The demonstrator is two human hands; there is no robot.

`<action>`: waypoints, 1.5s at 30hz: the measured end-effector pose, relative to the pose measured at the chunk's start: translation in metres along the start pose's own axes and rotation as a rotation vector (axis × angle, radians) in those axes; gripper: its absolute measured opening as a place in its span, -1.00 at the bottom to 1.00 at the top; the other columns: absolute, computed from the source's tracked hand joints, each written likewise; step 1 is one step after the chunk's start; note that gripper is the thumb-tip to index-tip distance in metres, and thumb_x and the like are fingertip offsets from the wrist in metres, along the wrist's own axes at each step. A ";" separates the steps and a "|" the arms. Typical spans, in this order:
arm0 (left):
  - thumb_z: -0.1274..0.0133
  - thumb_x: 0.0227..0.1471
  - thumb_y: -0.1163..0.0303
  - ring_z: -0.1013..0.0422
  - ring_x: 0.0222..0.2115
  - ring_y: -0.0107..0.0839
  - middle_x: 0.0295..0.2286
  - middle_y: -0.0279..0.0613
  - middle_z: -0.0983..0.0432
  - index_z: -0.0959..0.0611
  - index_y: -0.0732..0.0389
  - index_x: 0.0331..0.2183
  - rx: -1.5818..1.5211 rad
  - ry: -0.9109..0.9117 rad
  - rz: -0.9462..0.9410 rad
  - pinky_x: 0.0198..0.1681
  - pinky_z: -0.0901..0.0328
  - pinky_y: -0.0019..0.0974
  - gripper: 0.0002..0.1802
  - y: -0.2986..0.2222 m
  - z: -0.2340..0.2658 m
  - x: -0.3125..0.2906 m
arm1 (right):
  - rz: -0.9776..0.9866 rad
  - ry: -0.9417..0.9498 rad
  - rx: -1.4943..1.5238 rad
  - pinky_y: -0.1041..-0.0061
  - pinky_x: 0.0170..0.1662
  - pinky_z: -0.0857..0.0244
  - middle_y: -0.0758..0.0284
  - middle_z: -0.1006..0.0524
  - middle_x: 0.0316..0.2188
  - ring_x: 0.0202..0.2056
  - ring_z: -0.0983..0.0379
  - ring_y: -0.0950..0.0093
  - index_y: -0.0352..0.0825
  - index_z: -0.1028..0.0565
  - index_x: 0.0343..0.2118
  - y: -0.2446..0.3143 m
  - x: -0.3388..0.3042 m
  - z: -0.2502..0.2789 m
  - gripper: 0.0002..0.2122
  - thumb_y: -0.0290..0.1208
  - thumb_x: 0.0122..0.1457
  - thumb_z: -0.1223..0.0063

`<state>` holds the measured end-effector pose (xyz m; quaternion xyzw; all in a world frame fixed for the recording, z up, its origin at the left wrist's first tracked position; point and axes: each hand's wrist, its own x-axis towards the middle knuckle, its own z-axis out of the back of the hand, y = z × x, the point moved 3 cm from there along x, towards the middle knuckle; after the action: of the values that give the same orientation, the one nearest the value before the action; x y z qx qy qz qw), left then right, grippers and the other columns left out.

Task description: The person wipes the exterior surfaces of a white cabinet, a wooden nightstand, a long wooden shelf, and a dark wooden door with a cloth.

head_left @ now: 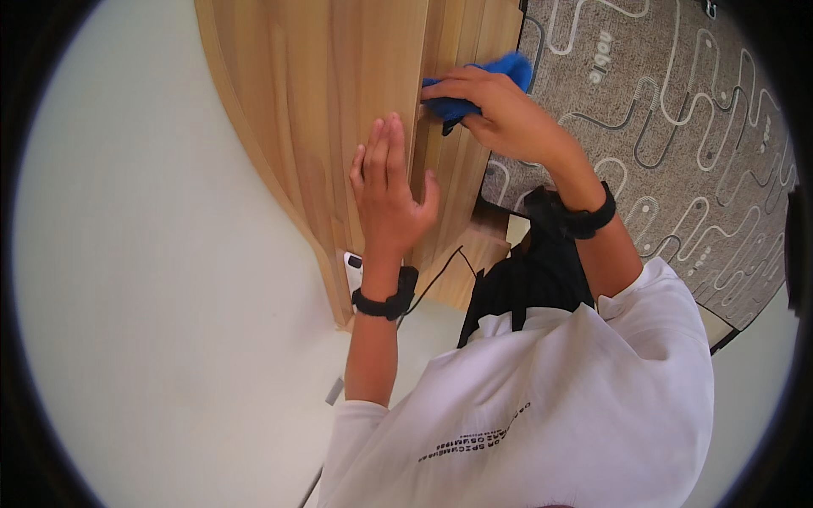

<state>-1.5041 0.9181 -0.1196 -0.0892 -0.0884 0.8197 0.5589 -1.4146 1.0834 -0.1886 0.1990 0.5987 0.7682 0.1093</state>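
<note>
A blue cloth (510, 71) is bunched in my right hand (506, 112), its fingers closed over it at the edge of a wooden panel. The cloth lies against the lower wooden surface (461, 46) just right of that edge. Flat on the light wood top (313, 102) rests my left hand (391, 190), fingers stretched forward, thumb out toward the edge, holding nothing. Each wrist wears a black band. Part of the cloth is hidden under my right fingers.
A grey-brown patterned mat or mattress (644, 110) lies to the right of the wood. Near my left wrist a white phone-like object (351, 269) sits on the wood's corner. A thin black cable (434, 279) runs by that wrist. A pale wall (144, 254) fills the left.
</note>
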 end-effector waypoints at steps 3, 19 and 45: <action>-0.12 -0.07 0.41 -0.04 0.28 -0.20 0.26 -0.17 -0.13 -0.20 0.16 0.26 0.005 0.008 0.001 0.27 0.08 0.05 -0.15 -0.002 0.003 -0.006 | 0.020 -0.052 0.091 0.25 0.04 -0.30 0.07 -0.51 -0.08 -0.02 -0.40 0.05 -0.35 -0.49 -0.02 -0.002 0.001 -0.004 -0.47 -0.79 -0.17 0.11; -0.09 -0.04 0.42 -0.07 0.27 -0.23 0.23 -0.22 -0.17 -0.27 0.10 0.24 0.003 -0.001 0.009 0.25 0.03 0.04 -0.23 -0.003 0.000 0.001 | -0.051 -0.050 -0.162 0.24 0.04 -0.30 0.09 -0.53 -0.10 -0.07 -0.41 0.03 -0.29 -0.52 -0.02 -0.040 -0.006 -0.010 -0.45 -0.76 -0.16 0.16; -0.08 -0.08 0.44 0.11 0.33 -0.21 0.29 -0.16 -0.01 -0.17 0.08 0.29 -0.060 -0.227 0.182 0.30 0.05 0.14 -0.13 0.008 0.023 -0.025 | 0.061 -0.251 -1.281 0.21 0.01 -0.26 0.20 -0.43 -0.06 -0.02 -0.34 0.15 -0.11 -0.50 0.03 0.033 0.149 0.057 -0.51 -0.53 -0.07 -0.12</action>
<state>-1.5076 0.8910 -0.0976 -0.0200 -0.1670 0.8688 0.4657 -1.5206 1.1854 -0.1191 0.1995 -0.0005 0.9466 0.2533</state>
